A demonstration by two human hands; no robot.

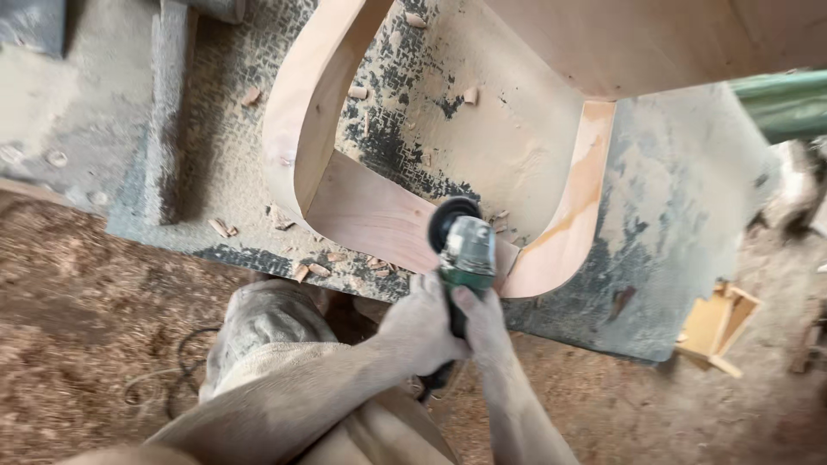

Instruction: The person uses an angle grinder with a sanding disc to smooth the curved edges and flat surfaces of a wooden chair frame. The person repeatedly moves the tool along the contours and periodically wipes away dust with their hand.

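Sawdust-brown floor spreads to the left of and below the hands, thick with shavings, and a thin dark cable loops across it left of the person's knee. Beyond the hands lies a large dusty mat, grey and black with a woven print, which carries the work. On it stands a pale wooden furniture frame, made of broad curved boards: one bowed leg rises up and left of the hands, a second curved leg rises up and right of them, and a flat cross rail joins the two just ahead of the fingers. A wide wooden panel closes the frame at the far top. Small wood chips are scattered over the mat to the left of the hands and inside the frame.

Both hands are close together, side by side, wrapped around the body of a green angle grinder. The left hand grips the rear of the tool from the left; the right hand clasps it from the right, thumb laid along the green housing. The grinder points away from the person, its dark round disc resting against the cross rail just ahead of the hands, near where the rail meets the right leg.

Well off to the right of the hands a small yellow wooden box lies on the floor at the mat's edge. The person's dusty trouser knee sits just left of the left forearm.
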